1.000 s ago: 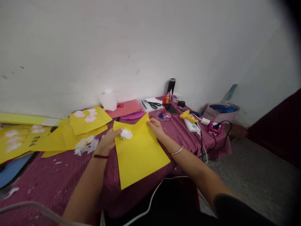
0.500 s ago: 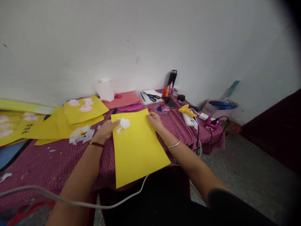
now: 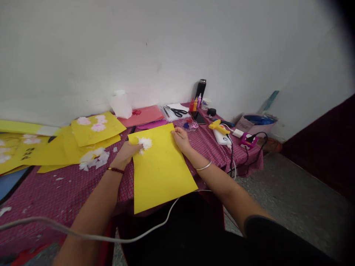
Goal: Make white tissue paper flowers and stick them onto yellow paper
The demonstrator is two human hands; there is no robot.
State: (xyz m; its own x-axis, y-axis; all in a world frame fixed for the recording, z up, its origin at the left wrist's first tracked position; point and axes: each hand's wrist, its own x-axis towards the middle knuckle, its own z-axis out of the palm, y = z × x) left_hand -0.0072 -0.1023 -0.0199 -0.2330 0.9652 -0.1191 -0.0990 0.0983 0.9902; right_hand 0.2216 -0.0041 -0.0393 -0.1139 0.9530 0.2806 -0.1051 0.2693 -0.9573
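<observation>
Head view: yellow paper sheet (image 3: 162,173), one, with ruffled white paper flower (image 3: 145,143), held in two hands.
Sheet: tilted in front of the person, over the near edge of the checked tablecloth (image 3: 69,192); flower near its upper left corner. Left hand (image 3: 127,152): closed on the left edge by that corner, thumb on the face, its tip at the flower. Right hand (image 3: 181,140): narrow pinch at the upper right corner. Handling, as judged: light, thin, quick to bend or crease; flower probably soft and easily crushed. Best hold: opposite edges, thumbs clear of the petals. Nearby: torn white paper pieces (image 3: 94,159), left; black-handled scissors (image 3: 179,112), beyond; yellow glue gun (image 3: 219,127), right.
</observation>
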